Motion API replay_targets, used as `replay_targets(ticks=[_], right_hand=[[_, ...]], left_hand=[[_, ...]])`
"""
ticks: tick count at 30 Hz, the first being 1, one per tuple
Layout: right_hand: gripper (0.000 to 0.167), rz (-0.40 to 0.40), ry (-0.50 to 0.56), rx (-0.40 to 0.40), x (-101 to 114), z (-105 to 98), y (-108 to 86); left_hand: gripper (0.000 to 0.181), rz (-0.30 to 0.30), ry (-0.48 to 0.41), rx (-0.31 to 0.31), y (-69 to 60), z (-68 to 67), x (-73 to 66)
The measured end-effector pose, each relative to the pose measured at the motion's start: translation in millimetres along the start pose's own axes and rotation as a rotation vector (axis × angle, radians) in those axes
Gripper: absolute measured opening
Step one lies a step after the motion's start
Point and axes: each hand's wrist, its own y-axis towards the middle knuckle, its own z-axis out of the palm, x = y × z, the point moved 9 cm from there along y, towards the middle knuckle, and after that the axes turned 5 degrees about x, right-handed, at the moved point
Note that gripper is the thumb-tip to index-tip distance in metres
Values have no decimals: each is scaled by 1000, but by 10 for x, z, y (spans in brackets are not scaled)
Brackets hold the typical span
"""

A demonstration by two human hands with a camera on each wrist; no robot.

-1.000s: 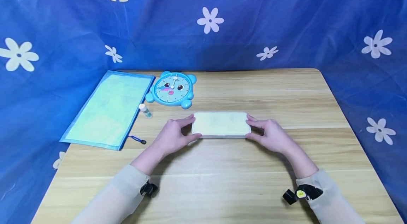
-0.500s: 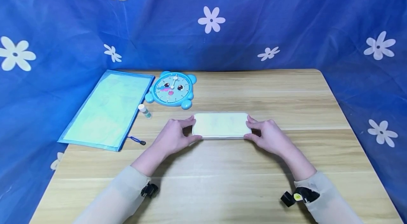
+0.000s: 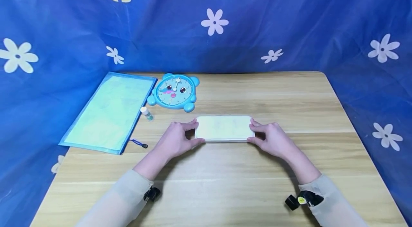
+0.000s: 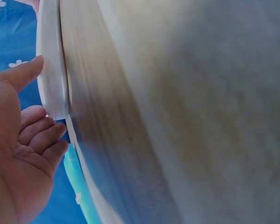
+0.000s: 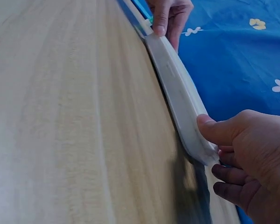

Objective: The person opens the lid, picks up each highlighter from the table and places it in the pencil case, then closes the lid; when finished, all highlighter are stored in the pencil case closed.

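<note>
A white, flat, rectangular case [image 3: 224,128] with rounded corners lies on the wooden table in front of the person. At its left end the left hand [image 3: 178,137] grips it, thumb on the near edge and fingers round the far corner. The right hand [image 3: 271,136] holds the right end in the same way. The right wrist view shows the case's side wall [image 5: 177,93] between both hands, with the right thumb [image 5: 219,130] against it. From the left wrist, the left thumb [image 4: 28,73] touches the case [image 4: 52,60]. What is inside the case is hidden.
A blue toy clock [image 3: 175,91] with a cartoon face lies behind and left of the case. Beside it are a blue-edged mesh pouch [image 3: 109,112] with a zip pull [image 3: 139,143] and a small white-capped tube [image 3: 147,113]. Blue flowered cloth [image 3: 238,40] surrounds the table.
Both hands stay at the ends of the case. Its visible near side looks slightly thinner than one second ago. The head view has shifted a little.
</note>
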Motion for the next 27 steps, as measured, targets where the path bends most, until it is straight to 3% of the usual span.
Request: replay_targets(ticks=[6,19,27], right_hand=[[57,24,38,-3,-74,-23,17],[56,0,-13,-8,-43,-40,16],[56,-10,-45,-1,15,-50,21]], left_hand=[[73,-5,-3,0,5,10,1],[73,-47,2,28,9,12,5],[72,-37,10,22,1,4,1]])
